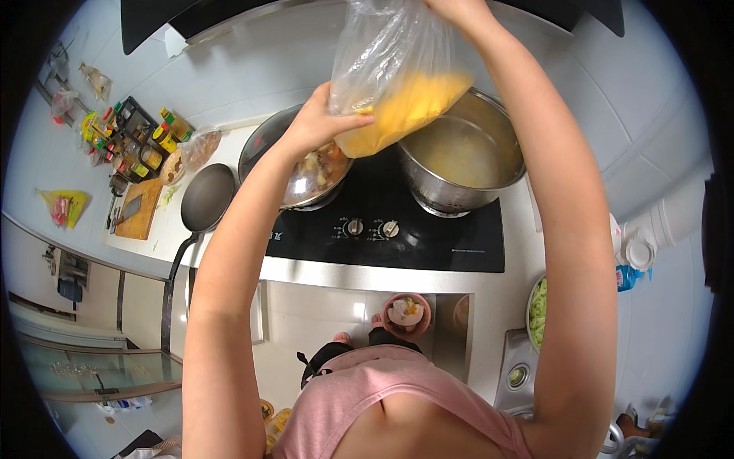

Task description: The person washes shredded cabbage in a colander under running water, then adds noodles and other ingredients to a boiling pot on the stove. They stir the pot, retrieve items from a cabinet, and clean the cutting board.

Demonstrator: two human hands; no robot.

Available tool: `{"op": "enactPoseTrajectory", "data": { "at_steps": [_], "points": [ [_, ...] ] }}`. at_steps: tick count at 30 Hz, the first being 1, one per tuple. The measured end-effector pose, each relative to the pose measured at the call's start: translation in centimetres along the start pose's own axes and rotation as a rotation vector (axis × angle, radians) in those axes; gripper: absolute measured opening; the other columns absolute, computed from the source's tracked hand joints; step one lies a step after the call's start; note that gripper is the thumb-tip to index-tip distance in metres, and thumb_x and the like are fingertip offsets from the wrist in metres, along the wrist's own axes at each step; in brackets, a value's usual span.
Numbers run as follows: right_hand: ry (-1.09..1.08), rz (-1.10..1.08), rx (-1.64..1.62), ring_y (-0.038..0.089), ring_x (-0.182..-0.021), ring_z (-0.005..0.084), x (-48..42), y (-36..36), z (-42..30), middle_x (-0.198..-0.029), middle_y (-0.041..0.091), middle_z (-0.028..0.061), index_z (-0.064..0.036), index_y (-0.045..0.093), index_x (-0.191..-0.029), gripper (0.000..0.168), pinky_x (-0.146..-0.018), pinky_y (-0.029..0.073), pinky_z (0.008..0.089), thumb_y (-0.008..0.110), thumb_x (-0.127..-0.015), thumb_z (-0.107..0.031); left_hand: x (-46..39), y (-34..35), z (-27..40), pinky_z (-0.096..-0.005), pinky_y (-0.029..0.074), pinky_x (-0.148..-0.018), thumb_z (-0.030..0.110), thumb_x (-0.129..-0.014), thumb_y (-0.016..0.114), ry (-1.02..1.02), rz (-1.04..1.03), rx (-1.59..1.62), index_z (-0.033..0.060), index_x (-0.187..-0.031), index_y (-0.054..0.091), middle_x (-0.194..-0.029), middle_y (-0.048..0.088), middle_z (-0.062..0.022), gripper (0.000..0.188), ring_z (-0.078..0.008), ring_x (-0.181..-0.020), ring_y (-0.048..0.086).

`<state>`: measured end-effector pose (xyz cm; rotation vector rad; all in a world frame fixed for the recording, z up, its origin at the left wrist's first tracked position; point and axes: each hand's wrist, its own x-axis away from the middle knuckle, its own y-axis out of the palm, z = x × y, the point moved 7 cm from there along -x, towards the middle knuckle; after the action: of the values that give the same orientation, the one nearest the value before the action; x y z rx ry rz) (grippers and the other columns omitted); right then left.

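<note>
A clear plastic bag point(373, 63) with yellow, powder-like contents in its lower part hangs tilted over the hob. My left hand point(327, 121) grips its left side, thumb in front and the other fingers mostly hidden. At the picture's top edge, my right hand point(459, 8) holds the bag's upper part and is partly cut off. Below and to the right, an uncovered steel pot point(453, 198) with cloudy, yellowish liquid stands on the right burner. A pan under a glass lid point(301, 186), with chunky food inside, is on the left burner, partly behind my left arm.
The black gas hob point(378, 252) has two knobs. A frying pan point(207, 198) lies left of it, near a cutting board point(150, 195) with a cleaver and several seasoning bottles point(166, 137). Chopped greens point(538, 310) fill a bowl by the sink point(507, 361). A pink bin point(425, 321) stands at my feet.
</note>
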<state>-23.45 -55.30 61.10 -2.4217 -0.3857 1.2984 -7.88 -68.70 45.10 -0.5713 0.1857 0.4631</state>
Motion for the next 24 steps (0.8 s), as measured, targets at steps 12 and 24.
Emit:
{"op": "enactPoseTrajectory", "data": {
  "at_steps": [12, 24],
  "points": [
    [-0.442, -0.235, -0.076, 0.059, -0.066, 0.0363, 6.5, 4.1, -16.4, -0.065, 0.055, 0.0241, 0.003, 0.061, -0.069, 0.014, -0.060, 0.046, 0.0389, 0.056, -0.069, -0.009, 2.7, -1.1, 8.2, -0.0321, 0.045, -0.074, 0.023, -0.072, 0.066, 0.269, 0.297, 0.080, -0.0034, -0.096, 0.054, -0.085, 0.060, -0.0127, 0.037, -0.0240, -0.083, 0.058],
    [-0.452, -0.875, -0.470, 0.054, -0.096, 0.0194, 22.6, 10.4, -25.2, -0.112, 0.054, 0.0134, -0.004, 0.056, -0.111, 0.054, -0.074, 0.045, 0.0277, 0.072, -0.063, -0.020, 26.8, -10.4, -0.7, -0.0238, 0.044, -0.056, 0.008, -0.078, 0.050, -0.074, 0.354, 0.403, -0.0009, -0.088, 0.060, -0.069, 0.058, -0.0029, 0.016, -0.0081, -0.061, 0.053]
  ]
}}
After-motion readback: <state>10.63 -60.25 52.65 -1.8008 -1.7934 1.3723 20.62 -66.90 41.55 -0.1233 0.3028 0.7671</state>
